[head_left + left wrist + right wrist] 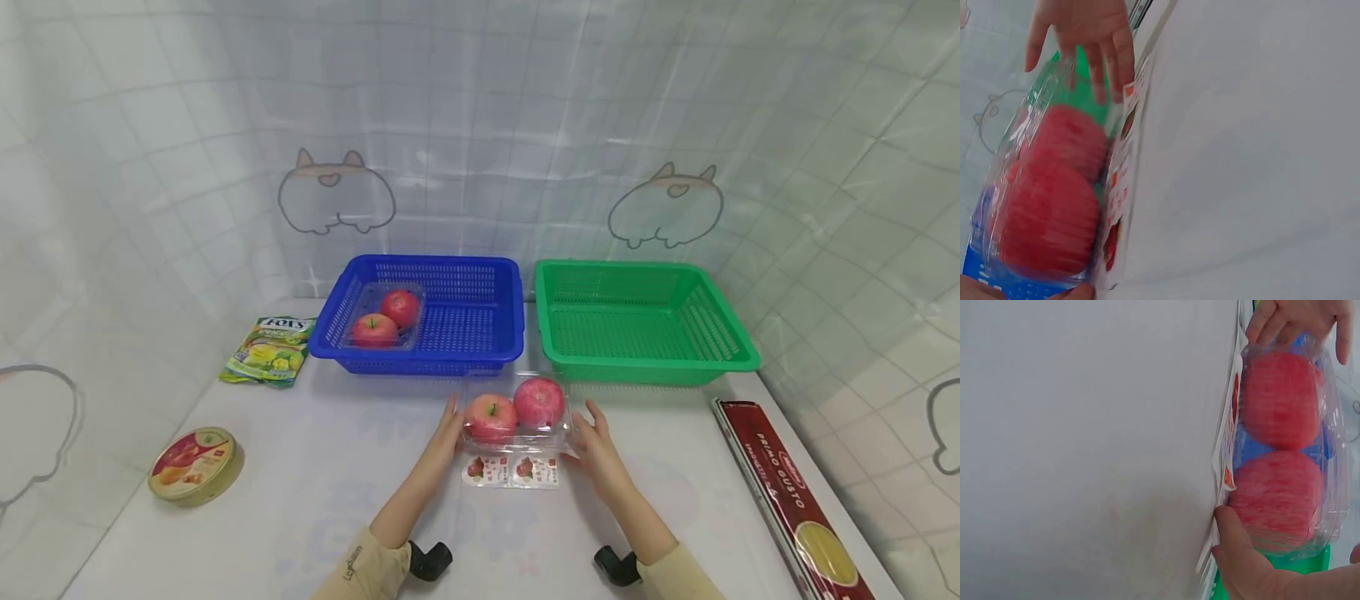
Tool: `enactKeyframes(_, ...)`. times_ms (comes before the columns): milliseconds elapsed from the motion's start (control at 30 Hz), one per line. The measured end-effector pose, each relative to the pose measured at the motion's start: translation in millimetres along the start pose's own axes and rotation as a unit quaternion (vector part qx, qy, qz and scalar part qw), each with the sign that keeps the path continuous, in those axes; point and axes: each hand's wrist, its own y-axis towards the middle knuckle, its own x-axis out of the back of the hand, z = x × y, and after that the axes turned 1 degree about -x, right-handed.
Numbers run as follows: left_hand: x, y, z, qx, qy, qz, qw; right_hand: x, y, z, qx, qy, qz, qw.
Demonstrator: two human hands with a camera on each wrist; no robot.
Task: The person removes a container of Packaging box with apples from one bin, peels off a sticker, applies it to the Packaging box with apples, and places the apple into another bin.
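Head view. A clear clamshell pack of two red apples (515, 414) is sitting on the white table (322, 492), just in front of the gap between the blue basket (480, 329) and the green basket (637, 321). The left hand (448, 429) is touching the pack's left end with fingers straight and close together. The right hand (597, 442) is lying against the pack's right end, fingers straight and slightly spread. Neither hand is curling round the pack. A second apple pack (382, 319) is lying in the blue basket's left part. A candy bag (270, 350) is lying left of the blue basket, a round tin (195, 464) is sitting nearer the left table edge, and a long red spaghetti box (791, 500) is lying along the right edge.

Left wrist view. The apple pack (1054, 200) is filling the left part of the frame, its label side lying on the table (1247, 156). The right hand (1082, 31) is showing at the pack's far end, fingers straight and fanned, fingertips (1124, 87) touching the plastic.

Right wrist view. The pack (1279, 450) is running along the right side. The right hand's thumb (1235, 537) is pressing the near end by the label; the left hand (1297, 319) is touching the far end with straight fingers.
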Motion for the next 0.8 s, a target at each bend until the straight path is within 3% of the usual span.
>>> enactKeyframes(500, -8.0, -36.0, 1.0, 0.038, -0.088, 0.008, 0.9954, -0.9, -24.7, -4.5, -0.036, -0.004, -0.01, 0.999)
enactKeyframes(800, -12.1, -45.1, 3.0, 0.048, -0.05, -0.005, 0.9976, -4.3, -29.0, -9.7, -0.064, -0.014, -0.034, 0.997)
